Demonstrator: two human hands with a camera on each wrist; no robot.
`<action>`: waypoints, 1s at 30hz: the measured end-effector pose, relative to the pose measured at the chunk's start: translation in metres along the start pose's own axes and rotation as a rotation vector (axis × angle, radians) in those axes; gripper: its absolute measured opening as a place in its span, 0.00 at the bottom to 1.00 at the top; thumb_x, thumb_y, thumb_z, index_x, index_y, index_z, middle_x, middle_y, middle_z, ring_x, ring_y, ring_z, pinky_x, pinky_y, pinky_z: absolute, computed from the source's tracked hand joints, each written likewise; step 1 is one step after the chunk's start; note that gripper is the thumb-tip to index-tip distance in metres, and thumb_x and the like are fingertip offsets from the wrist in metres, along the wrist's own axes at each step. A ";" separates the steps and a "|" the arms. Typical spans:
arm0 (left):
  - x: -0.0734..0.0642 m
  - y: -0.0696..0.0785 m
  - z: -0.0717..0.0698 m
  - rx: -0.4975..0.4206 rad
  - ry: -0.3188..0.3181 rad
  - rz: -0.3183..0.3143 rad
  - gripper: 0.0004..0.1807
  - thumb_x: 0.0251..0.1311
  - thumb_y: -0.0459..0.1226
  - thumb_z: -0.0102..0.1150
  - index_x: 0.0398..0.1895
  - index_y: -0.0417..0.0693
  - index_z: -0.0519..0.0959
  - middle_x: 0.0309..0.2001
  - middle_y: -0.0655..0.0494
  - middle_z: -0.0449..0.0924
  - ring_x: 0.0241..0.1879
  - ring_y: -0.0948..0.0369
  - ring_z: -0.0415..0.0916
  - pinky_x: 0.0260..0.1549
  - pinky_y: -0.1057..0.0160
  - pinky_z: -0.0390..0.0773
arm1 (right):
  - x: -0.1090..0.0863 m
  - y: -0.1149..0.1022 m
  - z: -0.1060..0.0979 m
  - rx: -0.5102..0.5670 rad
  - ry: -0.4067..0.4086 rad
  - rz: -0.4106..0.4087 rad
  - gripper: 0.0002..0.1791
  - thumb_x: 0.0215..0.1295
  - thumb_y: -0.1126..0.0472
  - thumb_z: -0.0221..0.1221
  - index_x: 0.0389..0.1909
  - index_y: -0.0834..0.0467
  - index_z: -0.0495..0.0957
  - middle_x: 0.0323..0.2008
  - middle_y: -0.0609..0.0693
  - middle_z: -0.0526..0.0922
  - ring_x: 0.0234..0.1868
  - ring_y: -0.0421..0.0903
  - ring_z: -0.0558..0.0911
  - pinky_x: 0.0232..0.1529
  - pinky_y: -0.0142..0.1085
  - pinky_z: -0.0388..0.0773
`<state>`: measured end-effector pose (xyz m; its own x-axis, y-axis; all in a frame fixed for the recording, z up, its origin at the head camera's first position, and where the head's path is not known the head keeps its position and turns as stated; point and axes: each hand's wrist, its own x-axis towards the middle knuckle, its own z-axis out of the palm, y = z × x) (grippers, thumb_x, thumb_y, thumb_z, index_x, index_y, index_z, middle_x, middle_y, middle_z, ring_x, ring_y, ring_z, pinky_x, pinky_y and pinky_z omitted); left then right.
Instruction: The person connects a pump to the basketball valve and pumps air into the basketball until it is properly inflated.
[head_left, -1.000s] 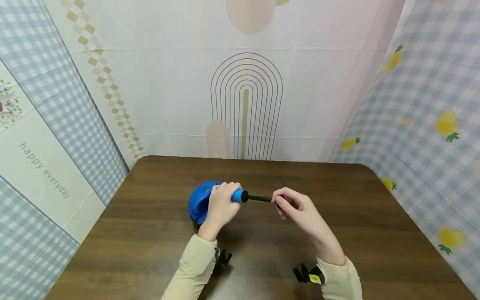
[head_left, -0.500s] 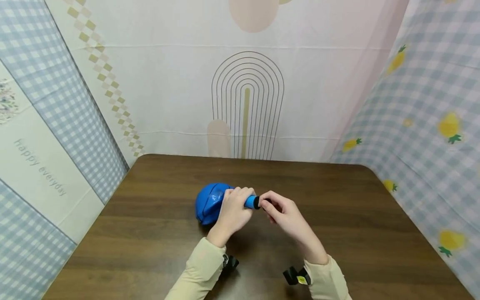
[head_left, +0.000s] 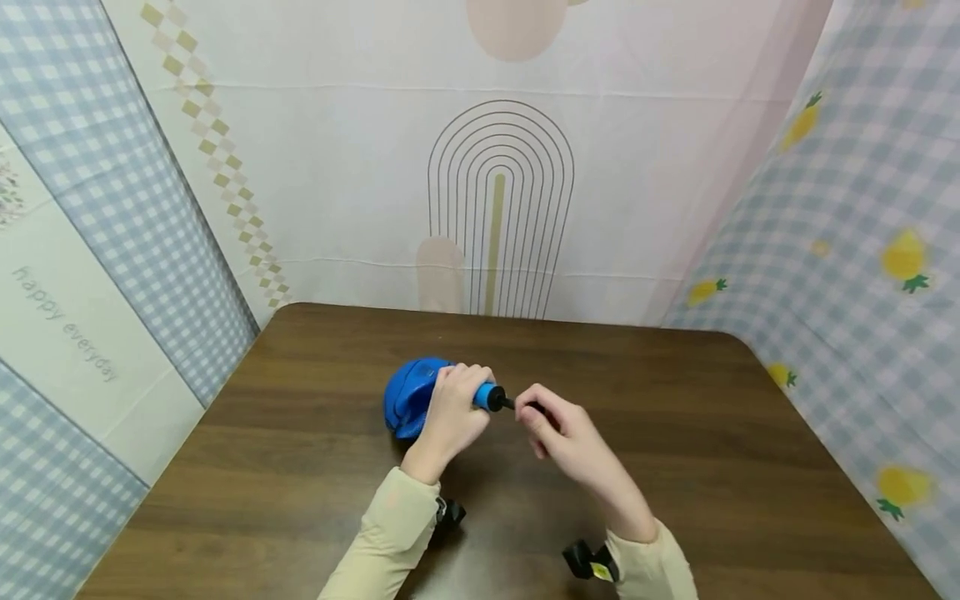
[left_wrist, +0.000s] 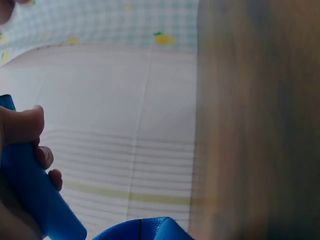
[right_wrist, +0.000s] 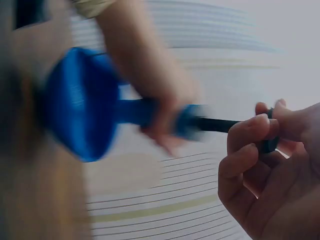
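My left hand (head_left: 452, 414) grips the blue barrel of a small hand pump (head_left: 483, 396), its fingers wrapped round it. At the barrel's left end is a blue, partly caved-in ball (head_left: 408, 402); in the right wrist view the pump points straight into it, though where they join is blurred. My right hand (head_left: 561, 429) holds the pump's dark handle (right_wrist: 270, 144) in curled fingers. Between the hands a short stretch of the black rod (right_wrist: 216, 124) shows. The left wrist view has the barrel (left_wrist: 37, 187) under my thumb and fingers, and the ball's edge (left_wrist: 142, 231) below.
A brown wooden table (head_left: 300, 500) lies beneath both hands. Behind it hangs a pale patterned cloth (head_left: 337, 183), with checked cloth (head_left: 840, 275) at the right side. Each wrist wears a black camera mount (head_left: 588, 560).
The rod, long in view at first, slid into the barrel as my hands came together. Now a short length shows again, with my left hand and the ball shifted slightly left.
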<state>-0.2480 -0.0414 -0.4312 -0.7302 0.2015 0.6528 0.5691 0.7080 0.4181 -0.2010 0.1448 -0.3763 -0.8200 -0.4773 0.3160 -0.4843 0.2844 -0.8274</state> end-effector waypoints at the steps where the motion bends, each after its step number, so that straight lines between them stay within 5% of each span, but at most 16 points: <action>1: -0.001 0.002 0.001 0.012 -0.001 0.024 0.12 0.43 0.24 0.57 0.28 0.51 0.75 0.27 0.58 0.77 0.32 0.58 0.71 0.45 0.54 0.70 | 0.002 0.004 0.004 0.008 -0.004 0.018 0.06 0.73 0.61 0.49 0.37 0.59 0.73 0.16 0.51 0.68 0.15 0.39 0.69 0.18 0.31 0.69; 10: 0.003 0.009 0.000 0.048 -0.045 0.062 0.12 0.44 0.25 0.55 0.29 0.52 0.75 0.27 0.60 0.76 0.34 0.59 0.72 0.48 0.52 0.70 | 0.003 0.003 0.001 -0.107 -0.006 0.053 0.05 0.72 0.57 0.53 0.39 0.53 0.75 0.19 0.46 0.69 0.17 0.35 0.69 0.20 0.31 0.70; 19: 0.003 -0.016 -0.012 -0.037 -0.018 -0.074 0.13 0.46 0.24 0.58 0.30 0.52 0.76 0.32 0.58 0.79 0.37 0.56 0.73 0.54 0.48 0.69 | -0.011 -0.023 -0.009 -0.096 -0.005 -0.021 0.04 0.73 0.59 0.50 0.39 0.50 0.74 0.16 0.44 0.68 0.15 0.35 0.68 0.18 0.31 0.69; 23: 0.003 -0.011 -0.013 -0.010 -0.013 -0.041 0.12 0.46 0.24 0.59 0.30 0.51 0.76 0.30 0.57 0.79 0.36 0.57 0.73 0.50 0.50 0.70 | -0.005 -0.016 0.005 -0.060 0.040 -0.074 0.05 0.73 0.62 0.48 0.38 0.54 0.73 0.14 0.48 0.68 0.14 0.34 0.68 0.17 0.31 0.70; 30: 0.003 0.011 -0.010 0.084 -0.069 0.082 0.12 0.47 0.25 0.58 0.31 0.50 0.74 0.30 0.58 0.77 0.34 0.58 0.71 0.49 0.51 0.70 | 0.006 0.002 0.015 -0.048 0.043 -0.017 0.05 0.73 0.61 0.49 0.38 0.57 0.73 0.17 0.49 0.68 0.15 0.34 0.68 0.19 0.31 0.70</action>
<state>-0.2405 -0.0393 -0.4182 -0.7086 0.3052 0.6361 0.5962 0.7411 0.3086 -0.2022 0.1302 -0.3825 -0.8237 -0.4461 0.3500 -0.5112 0.3170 -0.7989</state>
